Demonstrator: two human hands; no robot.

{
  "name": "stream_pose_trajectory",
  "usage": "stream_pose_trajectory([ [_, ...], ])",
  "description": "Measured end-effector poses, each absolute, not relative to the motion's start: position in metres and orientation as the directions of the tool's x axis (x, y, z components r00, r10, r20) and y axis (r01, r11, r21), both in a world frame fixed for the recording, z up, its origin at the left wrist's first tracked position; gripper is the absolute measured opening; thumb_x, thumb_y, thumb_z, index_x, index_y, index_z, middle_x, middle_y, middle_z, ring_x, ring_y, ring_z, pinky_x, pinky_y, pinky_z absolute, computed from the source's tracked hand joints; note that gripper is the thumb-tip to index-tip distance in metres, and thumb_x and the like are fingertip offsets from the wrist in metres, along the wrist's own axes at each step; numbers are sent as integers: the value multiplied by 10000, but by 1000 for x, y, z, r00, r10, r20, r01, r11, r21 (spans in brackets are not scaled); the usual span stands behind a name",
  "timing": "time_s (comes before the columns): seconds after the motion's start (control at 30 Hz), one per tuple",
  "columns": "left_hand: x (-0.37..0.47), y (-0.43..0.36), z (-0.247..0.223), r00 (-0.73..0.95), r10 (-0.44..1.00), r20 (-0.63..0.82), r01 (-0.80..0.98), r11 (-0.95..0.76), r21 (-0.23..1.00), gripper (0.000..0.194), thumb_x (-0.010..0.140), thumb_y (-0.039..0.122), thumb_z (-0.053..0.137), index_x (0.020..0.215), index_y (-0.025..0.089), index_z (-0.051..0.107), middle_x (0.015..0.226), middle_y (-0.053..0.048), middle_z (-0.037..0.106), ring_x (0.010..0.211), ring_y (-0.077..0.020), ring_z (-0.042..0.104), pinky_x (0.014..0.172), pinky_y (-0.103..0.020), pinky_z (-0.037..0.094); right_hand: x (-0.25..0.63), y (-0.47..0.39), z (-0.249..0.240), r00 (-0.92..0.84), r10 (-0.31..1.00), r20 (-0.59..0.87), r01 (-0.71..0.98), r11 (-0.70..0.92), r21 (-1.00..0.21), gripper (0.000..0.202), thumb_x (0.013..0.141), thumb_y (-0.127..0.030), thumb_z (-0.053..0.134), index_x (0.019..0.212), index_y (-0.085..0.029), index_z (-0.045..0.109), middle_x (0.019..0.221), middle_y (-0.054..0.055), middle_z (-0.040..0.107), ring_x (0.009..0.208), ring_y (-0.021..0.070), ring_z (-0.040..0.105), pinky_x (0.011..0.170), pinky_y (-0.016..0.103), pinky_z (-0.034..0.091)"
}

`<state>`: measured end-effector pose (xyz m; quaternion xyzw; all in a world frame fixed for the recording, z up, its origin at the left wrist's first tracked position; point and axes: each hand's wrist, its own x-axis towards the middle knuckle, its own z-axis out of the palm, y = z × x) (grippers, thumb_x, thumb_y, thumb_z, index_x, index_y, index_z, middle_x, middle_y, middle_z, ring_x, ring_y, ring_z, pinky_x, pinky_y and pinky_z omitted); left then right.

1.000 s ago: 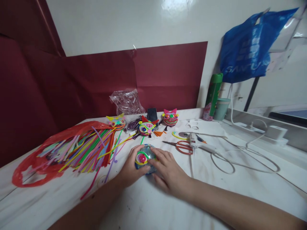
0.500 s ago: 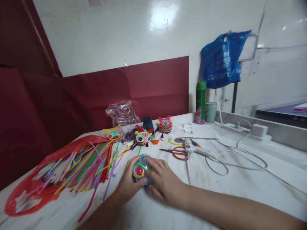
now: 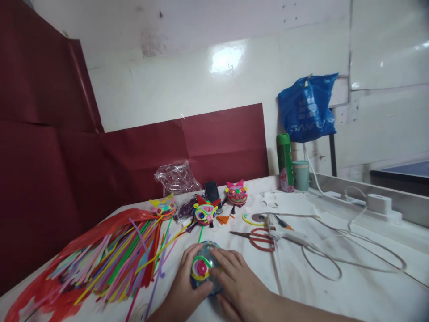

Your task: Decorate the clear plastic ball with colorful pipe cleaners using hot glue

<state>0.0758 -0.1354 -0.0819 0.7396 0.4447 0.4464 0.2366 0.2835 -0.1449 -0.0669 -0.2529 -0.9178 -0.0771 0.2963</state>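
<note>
Between my two hands is a rounded bluish craft head (image 3: 208,256), partly covered by my fingers. A pink bead-like eye ringed in white, yellow and green pipe cleaner shows on its front. My left hand (image 3: 187,281) wraps its left side, thumb near the eye. My right hand (image 3: 236,277) is closed over the right side, fingers across the top and front. Just beyond stand finished lion-like heads: one with red ears (image 3: 205,213), one pink (image 3: 236,193), and one with yellow ears (image 3: 163,206).
Left, many coloured pipe cleaners (image 3: 114,259) lie on a red plastic bag (image 3: 67,304). Red-handled scissors (image 3: 261,239) and a white glue gun (image 3: 288,235) with a looping cord lie right. Behind are a phone (image 3: 212,191), clear plastic (image 3: 177,178), a green can (image 3: 284,163) and a cup (image 3: 300,175).
The view has tipped upward, so the table and hands sit lower in the picture. Both hands keep hold of the craft head, with little change in their grip.
</note>
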Motion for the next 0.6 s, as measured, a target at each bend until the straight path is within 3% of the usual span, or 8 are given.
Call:
stream_pose_trajectory([
  [0.27,75,-133,-86,225,841,492,462,-537,706,700,660,179,667,1316,224,428,1378,-125,446,1314,-330,390,1110,-511,287,282,-127,-88,-701,334,630,505,856,108,423,842,-335,532,1211,-129,550,1376,250,490,1239,370,481,933,545,433],
  [0.6,80,-136,-82,176,862,475,483,-496,722,758,587,71,655,1304,236,479,1376,-112,461,1321,-338,381,1127,-512,270,288,-130,-86,-684,319,656,509,853,116,430,804,-245,532,1223,-145,533,1388,226,488,1250,345,474,955,523,427],
])
